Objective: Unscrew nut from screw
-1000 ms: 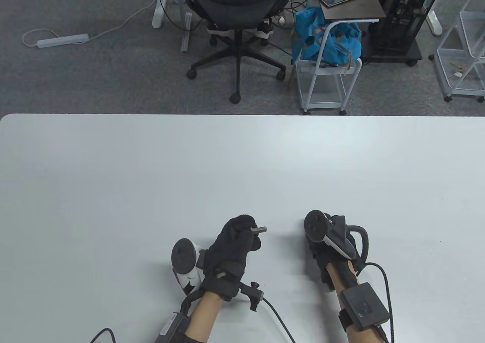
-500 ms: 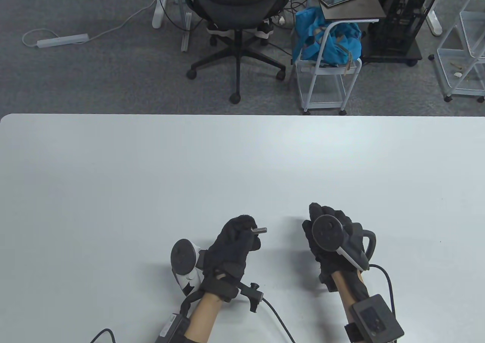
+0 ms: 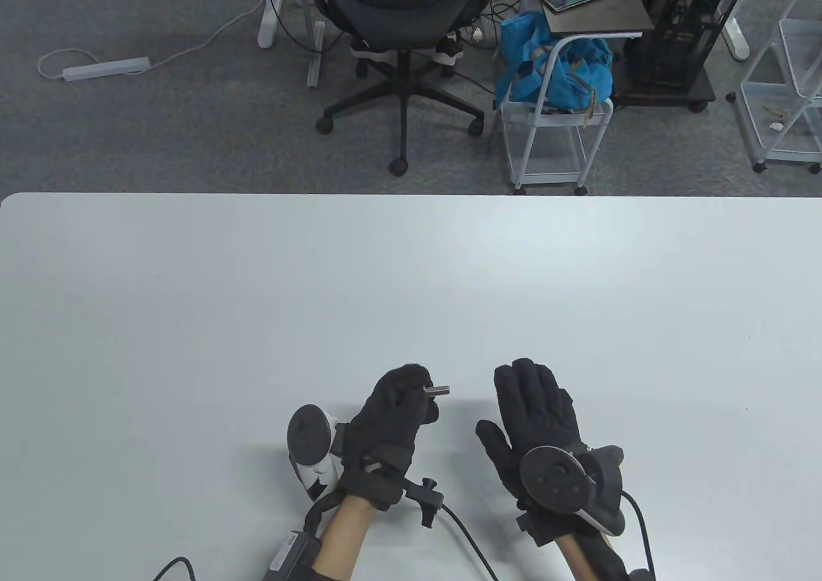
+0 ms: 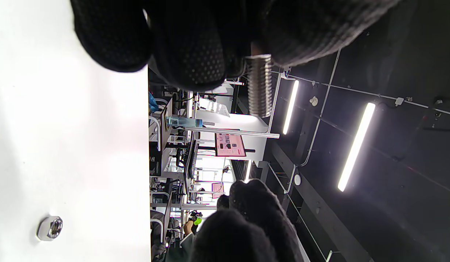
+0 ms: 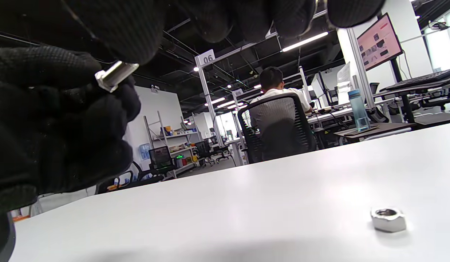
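My left hand (image 3: 420, 396) grips a silver screw (image 3: 438, 389) just above the white table (image 3: 257, 298), its threaded end pointing right and bare. The screw also shows in the left wrist view (image 4: 259, 85) and in the right wrist view (image 5: 115, 75). A silver hex nut (image 5: 388, 219) lies loose on the table, also seen in the left wrist view (image 4: 49, 228). It does not show in the table view. My right hand (image 3: 496, 404) is spread flat, palm down, empty, to the right of the screw.
Cables trail from both wrists at the table's near edge (image 3: 469, 542). Beyond the far edge stand an office chair (image 3: 401, 42), a small cart with a blue bag (image 3: 552, 80) and white racks (image 3: 790, 80).
My right hand has flattened out, its fingers now showing, spread and pointing away, and its wrist has drawn back toward me. My left hand and the screw have stayed still.
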`<control>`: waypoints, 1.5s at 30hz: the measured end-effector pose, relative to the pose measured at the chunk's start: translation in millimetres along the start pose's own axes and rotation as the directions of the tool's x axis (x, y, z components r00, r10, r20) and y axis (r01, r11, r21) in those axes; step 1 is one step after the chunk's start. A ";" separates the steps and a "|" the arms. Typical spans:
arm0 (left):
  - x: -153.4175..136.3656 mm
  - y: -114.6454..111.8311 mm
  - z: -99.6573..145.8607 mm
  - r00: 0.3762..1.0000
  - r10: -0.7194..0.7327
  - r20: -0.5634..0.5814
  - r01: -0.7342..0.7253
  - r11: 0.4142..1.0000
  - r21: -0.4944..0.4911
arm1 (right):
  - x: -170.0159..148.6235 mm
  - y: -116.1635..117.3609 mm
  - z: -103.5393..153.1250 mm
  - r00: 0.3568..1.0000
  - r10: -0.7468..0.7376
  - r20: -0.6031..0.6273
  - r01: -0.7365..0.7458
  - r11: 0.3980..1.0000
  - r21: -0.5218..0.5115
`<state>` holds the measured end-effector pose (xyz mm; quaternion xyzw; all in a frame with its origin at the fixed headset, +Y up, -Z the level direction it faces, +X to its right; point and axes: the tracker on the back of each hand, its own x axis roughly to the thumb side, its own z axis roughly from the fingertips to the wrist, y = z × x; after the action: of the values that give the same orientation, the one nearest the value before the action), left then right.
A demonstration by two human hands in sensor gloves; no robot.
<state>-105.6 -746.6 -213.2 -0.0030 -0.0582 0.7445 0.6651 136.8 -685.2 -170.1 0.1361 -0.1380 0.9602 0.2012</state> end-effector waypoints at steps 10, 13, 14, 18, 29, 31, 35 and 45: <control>15.6 -4.5 -14.6 0.931 -0.360 0.053 0.361 0.933 -0.006 | -8.6 2.2 12.9 0.997 -0.059 -0.051 0.058 0.998 -0.004; 22.3 -7.0 -29.1 0.786 -0.618 -0.002 0.618 0.786 -0.016 | -11.0 -0.5 15.7 0.996 -0.063 -0.069 0.062 0.998 -0.010; 22.2 -8.3 -33.6 0.742 -0.671 -0.014 0.670 0.742 -0.029 | -11.3 -1.3 16.5 0.995 -0.062 -0.080 0.061 0.998 -0.008; 19.9 -19.7 -57.1 0.495 -0.868 -0.047 0.860 0.497 -0.118 | -11.3 -1.4 17.4 0.994 -0.066 -0.087 0.067 0.998 0.004; -9.4 -45.7 -93.4 0.169 -0.980 -0.101 0.947 0.190 -0.258 | -13.9 -1.8 16.1 0.990 -0.083 -0.110 0.088 0.996 0.036; -12.9 -47.2 -95.9 0.147 -0.983 -0.112 0.943 0.173 -0.286 | -14.9 -1.7 15.8 0.990 -0.086 -0.113 0.091 0.995 0.041; -18.7 -47.5 -98.4 0.096 -0.986 -0.138 0.939 0.136 -0.317 | -15.3 -2.0 15.3 0.989 -0.087 -0.118 0.093 0.995 0.046; -23.6 -45.4 -97.5 0.057 -0.985 -0.161 0.932 0.110 -0.345 | -17.4 -2.5 14.4 0.988 -0.090 -0.128 0.096 0.994 0.044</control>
<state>-50.0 -757.0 -307.7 -0.1463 0.0198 0.0926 0.9847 156.2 -693.7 -161.7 0.0865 -0.0944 0.9595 0.2508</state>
